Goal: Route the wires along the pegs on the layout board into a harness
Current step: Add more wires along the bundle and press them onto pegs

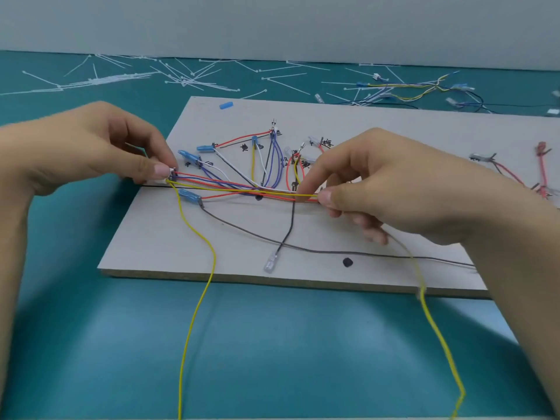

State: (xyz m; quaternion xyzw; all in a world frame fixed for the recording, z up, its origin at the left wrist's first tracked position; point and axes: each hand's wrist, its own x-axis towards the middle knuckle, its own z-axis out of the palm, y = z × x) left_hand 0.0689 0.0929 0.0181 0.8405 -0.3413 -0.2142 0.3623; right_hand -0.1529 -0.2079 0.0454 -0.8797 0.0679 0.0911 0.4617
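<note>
A grey layout board lies on the teal table, carrying red, blue, white, black and yellow wires strung between small pegs. My left hand pinches the wire ends at a peg on the board's left edge. My right hand pinches the yellow wire together with red ones near the board's middle. Both loose ends of the yellow wire hang off the front edge toward me, one at the left and one below my right hand. A black wire trails loose across the board.
Many white cable ties lie scattered at the back of the table. A finished bundle of wires sits at the back right. A loose blue sleeve rests near the board's far edge. More red wires are pegged at the right.
</note>
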